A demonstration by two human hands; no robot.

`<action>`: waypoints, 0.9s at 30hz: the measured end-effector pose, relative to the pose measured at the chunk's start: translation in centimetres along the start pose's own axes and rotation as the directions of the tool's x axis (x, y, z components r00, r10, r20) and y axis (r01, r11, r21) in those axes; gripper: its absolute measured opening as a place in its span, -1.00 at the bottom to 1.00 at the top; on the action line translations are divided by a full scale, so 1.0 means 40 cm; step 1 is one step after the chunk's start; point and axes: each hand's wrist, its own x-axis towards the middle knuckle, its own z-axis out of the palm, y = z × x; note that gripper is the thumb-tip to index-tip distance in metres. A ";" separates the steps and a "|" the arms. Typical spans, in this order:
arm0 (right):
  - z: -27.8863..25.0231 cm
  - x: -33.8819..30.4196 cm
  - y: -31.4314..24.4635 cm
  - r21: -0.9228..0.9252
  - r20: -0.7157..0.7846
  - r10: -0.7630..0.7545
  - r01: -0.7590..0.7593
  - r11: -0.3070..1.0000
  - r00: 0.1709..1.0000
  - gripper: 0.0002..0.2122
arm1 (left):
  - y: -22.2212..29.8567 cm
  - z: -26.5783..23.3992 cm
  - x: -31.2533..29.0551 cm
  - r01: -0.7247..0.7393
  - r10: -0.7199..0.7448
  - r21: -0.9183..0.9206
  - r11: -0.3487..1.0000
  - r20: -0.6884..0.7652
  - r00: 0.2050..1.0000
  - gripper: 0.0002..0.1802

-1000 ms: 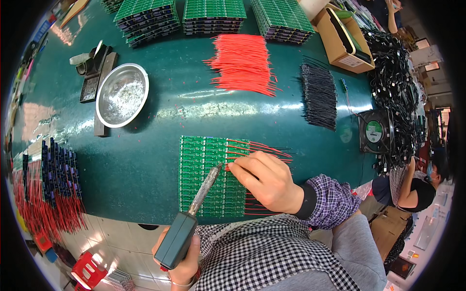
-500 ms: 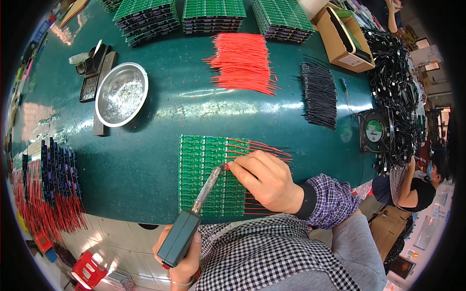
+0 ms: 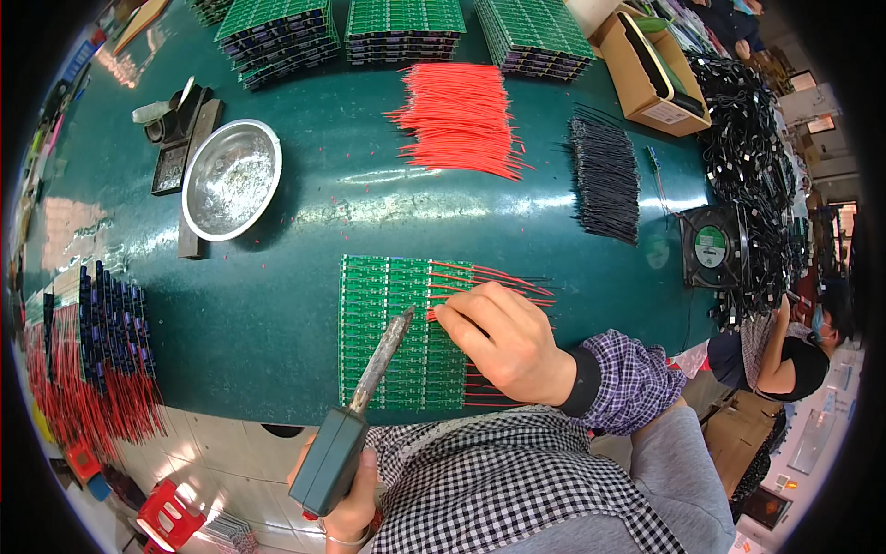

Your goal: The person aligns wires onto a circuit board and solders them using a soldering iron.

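Observation:
My left hand [image 3: 355,503] is wrapped round the dark green handle of a soldering iron [image 3: 380,362], at the lower middle. Its grey shaft slants up to the right, and the tip is over a green circuit board panel [image 3: 383,355], a little left of my right fingertips. With thumb and fingers pinched together, my right hand [image 3: 508,342] holds a red wire [image 3: 432,315] by its end against the panel. Other red wires [image 3: 498,280] stick out from the panel's right side, above and below this hand. My right palm hides part of that edge.
Red wires [image 3: 457,120] and black wires [image 3: 604,175] lie in bundles farther back. A metal bowl [image 3: 231,180] rests on a dark bar at left. Board stacks [image 3: 406,28], a cardboard box [image 3: 651,78], a fan [image 3: 711,247] and wired boards [image 3: 115,323] surround the workspace. Another person [image 3: 789,360] sits at right.
The soldering iron has drawn back slightly left, its tip moving away from the wire end at my right fingertips. My left hand shifted left and down with it. My right hand stays nearly still.

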 end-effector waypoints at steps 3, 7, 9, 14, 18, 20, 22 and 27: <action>-0.009 0.002 -0.003 0.021 -0.037 -0.016 0.017 1.000 0.999 -0.75 | 0.002 -0.002 -0.001 -0.002 0.002 0.013 1.000 -0.005 1.000 -0.70; -0.007 -0.012 -0.007 0.049 -0.034 -0.021 0.023 0.999 0.999 -0.73 | -0.012 -0.008 -0.009 -0.020 0.020 0.046 0.999 -0.004 1.000 -0.70; -0.005 -0.015 -0.006 0.055 -0.003 -0.014 0.014 0.998 1.000 -0.72 | -0.016 -0.009 -0.009 -0.032 0.032 0.032 0.999 0.004 0.999 -0.71; -0.003 -0.017 -0.006 0.057 0.004 -0.020 0.020 0.998 1.000 -0.72 | -0.023 -0.008 -0.011 -0.037 0.037 0.017 0.999 0.019 0.999 -0.74; -0.005 -0.017 -0.009 0.059 0.003 -0.020 0.019 0.998 1.000 -0.72 | -0.019 -0.009 -0.008 -0.088 0.086 0.044 0.995 0.048 0.995 -0.74; -0.004 -0.018 -0.009 0.063 0.000 -0.024 0.023 0.998 1.000 -0.72 | -0.020 -0.011 -0.008 -0.094 0.092 0.052 0.994 0.053 0.994 -0.74; -0.003 -0.019 -0.009 0.060 0.002 -0.022 0.021 0.998 1.000 -0.72 | -0.017 -0.014 -0.007 -0.094 0.087 0.092 0.991 0.079 0.993 -0.74; -0.006 -0.015 -0.011 0.054 0.013 -0.016 0.016 0.998 1.000 -0.72 | -0.011 -0.016 -0.008 -0.041 0.032 0.108 0.993 0.091 0.995 -0.73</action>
